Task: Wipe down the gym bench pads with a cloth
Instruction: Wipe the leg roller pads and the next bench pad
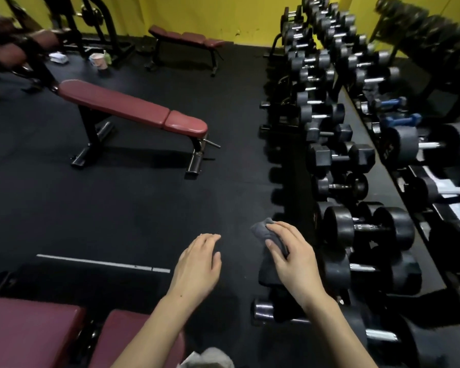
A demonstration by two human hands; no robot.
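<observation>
Maroon bench pads (37, 333) sit unwiped at the person's knees as the right hand (290, 253) grips a bunched grey cloth (266, 231) beside the dumbbell rack (356, 229), left hand (199, 261) loose and empty; slack folds could slip free mid-wipe.

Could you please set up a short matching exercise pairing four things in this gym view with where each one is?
Things:
1. grey cloth
2. left hand
3. maroon flat bench
4. dumbbell rack

Places:
A. along the right side of the view
B. standing on the black floor, middle left
C. bunched in the right hand
D. empty, fingers loose, above the floor

Pairs: 1-C, 2-D, 3-B, 4-A
</observation>
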